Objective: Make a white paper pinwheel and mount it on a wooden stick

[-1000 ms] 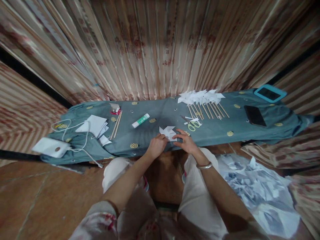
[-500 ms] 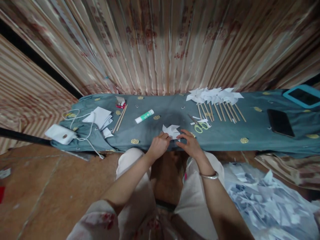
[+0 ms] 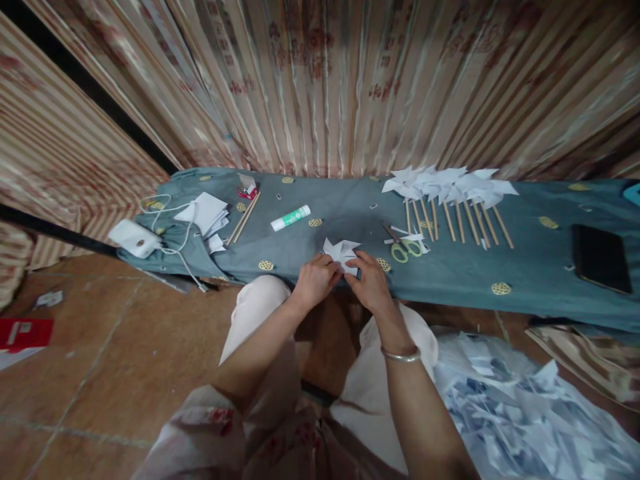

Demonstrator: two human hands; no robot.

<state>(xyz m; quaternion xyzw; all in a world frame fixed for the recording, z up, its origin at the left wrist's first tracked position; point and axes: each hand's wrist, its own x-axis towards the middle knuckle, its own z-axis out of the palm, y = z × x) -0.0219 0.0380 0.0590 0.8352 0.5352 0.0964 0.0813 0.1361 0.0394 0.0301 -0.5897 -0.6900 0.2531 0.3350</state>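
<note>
A white paper pinwheel (image 3: 342,251) with pointed blades is at the near edge of the cloth-covered table, between my hands. My left hand (image 3: 318,280) is closed on its lower left side, the fingers bunched near its middle. Thumb and fingers of my right hand (image 3: 369,279) pinch its right blade. Green-handled scissors (image 3: 404,249) lie just right of my hands, on thin paper strips. Beyond and to the left rests a green and white glue stick (image 3: 291,218).
Finished pinwheels (image 3: 445,185) on wooden sticks line the back right. At left are two loose sticks (image 3: 243,219), a small red box (image 3: 247,189), paper sheets (image 3: 205,215) and a white power bank (image 3: 134,238) with cable. A black phone (image 3: 601,257) lies right; a bag of folded paper (image 3: 535,413) stands below.
My right hand has closed from spread fingers onto the pinwheel's right blade. My left hand keeps its hold. The camera view has shifted and tilted slightly.
</note>
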